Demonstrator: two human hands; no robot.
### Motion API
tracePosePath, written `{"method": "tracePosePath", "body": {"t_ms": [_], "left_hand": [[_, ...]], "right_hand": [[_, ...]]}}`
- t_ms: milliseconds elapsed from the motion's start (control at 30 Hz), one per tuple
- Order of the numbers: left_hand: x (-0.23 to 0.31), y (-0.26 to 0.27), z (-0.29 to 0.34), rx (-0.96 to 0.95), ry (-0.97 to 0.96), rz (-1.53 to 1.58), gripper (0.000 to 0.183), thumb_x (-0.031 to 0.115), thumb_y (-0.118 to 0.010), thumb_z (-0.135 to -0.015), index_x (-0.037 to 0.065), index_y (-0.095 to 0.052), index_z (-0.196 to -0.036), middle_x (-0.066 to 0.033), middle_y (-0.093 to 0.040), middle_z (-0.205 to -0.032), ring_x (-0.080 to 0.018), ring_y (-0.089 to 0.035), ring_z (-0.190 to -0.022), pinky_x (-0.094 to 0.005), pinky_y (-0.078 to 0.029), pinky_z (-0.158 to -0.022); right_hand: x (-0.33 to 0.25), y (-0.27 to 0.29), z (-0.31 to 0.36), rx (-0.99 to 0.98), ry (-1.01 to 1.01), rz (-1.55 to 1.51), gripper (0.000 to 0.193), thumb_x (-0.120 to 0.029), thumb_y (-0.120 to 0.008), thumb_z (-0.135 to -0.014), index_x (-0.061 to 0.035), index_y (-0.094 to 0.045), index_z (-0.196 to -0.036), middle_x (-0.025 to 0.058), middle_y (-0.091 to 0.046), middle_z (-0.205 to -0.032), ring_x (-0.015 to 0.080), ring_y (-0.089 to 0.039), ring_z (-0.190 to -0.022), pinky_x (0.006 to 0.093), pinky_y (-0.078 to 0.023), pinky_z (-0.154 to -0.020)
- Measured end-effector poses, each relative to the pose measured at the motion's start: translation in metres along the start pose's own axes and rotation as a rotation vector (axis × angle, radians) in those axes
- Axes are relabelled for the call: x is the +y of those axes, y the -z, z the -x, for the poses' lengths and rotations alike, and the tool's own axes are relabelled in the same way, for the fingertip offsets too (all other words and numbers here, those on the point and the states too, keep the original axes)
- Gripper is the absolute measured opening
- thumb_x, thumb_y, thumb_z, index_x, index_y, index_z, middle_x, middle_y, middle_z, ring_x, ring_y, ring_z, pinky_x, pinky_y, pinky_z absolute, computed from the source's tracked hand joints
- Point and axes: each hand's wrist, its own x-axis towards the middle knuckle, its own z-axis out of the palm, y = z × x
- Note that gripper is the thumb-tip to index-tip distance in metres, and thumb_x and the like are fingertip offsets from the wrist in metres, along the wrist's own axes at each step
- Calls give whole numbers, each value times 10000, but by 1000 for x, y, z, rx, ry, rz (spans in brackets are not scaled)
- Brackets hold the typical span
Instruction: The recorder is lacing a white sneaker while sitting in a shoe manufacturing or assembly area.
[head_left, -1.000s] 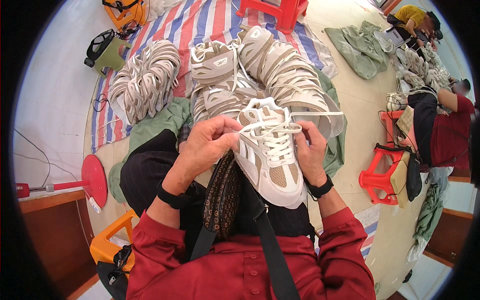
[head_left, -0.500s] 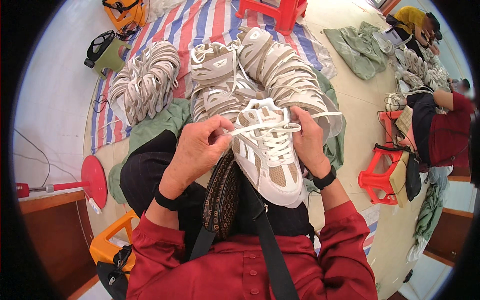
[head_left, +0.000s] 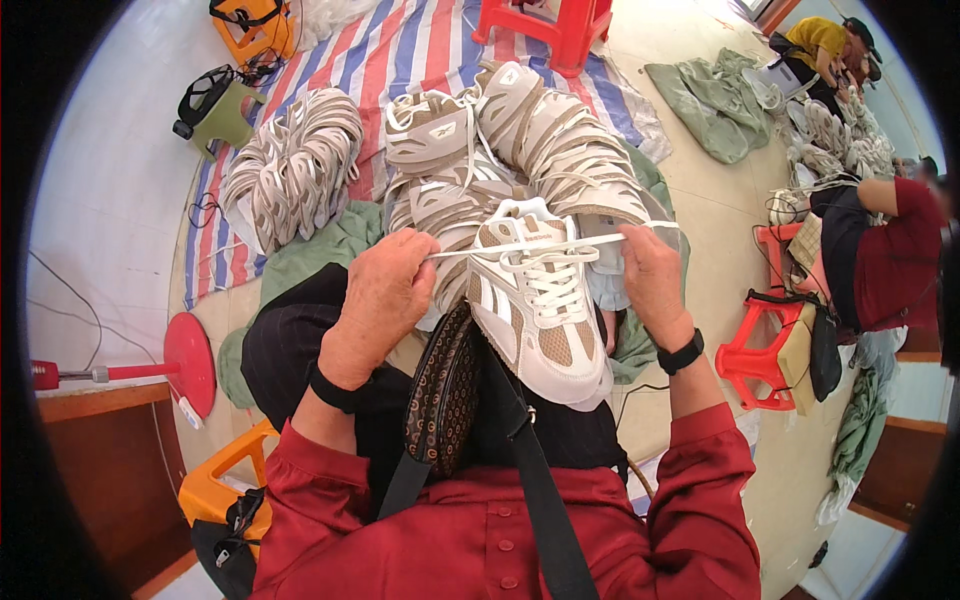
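Observation:
A beige and white sneaker upper [head_left: 540, 310] lies across my lap, toe toward me, its lacing done up in rows over the tongue. My left hand [head_left: 388, 297] pinches one end of the cream shoelace [head_left: 590, 242] to the left of the shoe. To the right, my right hand [head_left: 655, 280] is closed on the other end. The lace stretches nearly straight between both hands, crossing at the top of the tongue. A brown patterned bag [head_left: 440, 390] with a black strap hangs at my front, next to the shoe.
Beyond the shoe, stacked uppers [head_left: 565, 140] curve away, and another pile [head_left: 295, 165] sits on the striped sheet [head_left: 350, 55]. Red stools [head_left: 765, 355] stand at right and far. An orange stool [head_left: 225, 480] is beside me at left. Other people work at far right.
My right hand has moved right, away from the shoe, and my left hand has shifted left. The lace between them is now drawn out straighter.

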Motion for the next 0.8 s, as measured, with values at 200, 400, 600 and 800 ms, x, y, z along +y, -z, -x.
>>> {"method": "tracePosePath", "body": {"t_ms": [200, 400, 600, 800], "left_hand": [[-6, -3, 3, -84, 31, 6, 104, 43, -565, -812, 22, -584, -913, -163, -584, -857, -370, -587, -843, -449, -465, -720], [-7, -3, 2, -38, 2, 5, 98, 42, -561, -816, 18, -586, -907, -171, -589, -849, -373, -588, -836, -450, -464, -719], [-7, -4, 2, -30, 11, -12, 106, 35, -565, -815, 16, -593, -916, -175, -595, -843, -378, -593, -822, -437, -469, -707], [-11, -19, 4, -80, 18, -52, 117, 36, -556, -828, 27, -597, -938, -186, -610, -847, -389, -601, -816, -442, -471, -689]], "right_hand": [[9, 5, -16, 52, -41, -25, 151, -50, -546, -885, -23, -654, -985, 169, -669, -904, 373, -641, -753, 423, -501, -644], [13, 2, -15, 89, -84, -23, 155, -60, -560, -873, -17, -658, -986, 196, -659, -874, 382, -637, -760, 423, -497, -632], [6, 8, -4, -30, -192, -2, 134, -102, -575, -873, -23, -655, -944, 213, -628, -786, 404, -617, -731, 453, -472, -606], [1, -11, 13, -192, -137, -147, 111, -135, -566, -890, -41, -624, -894, 213, -608, -759, 427, -591, -724, 459, -455, -596]]}}
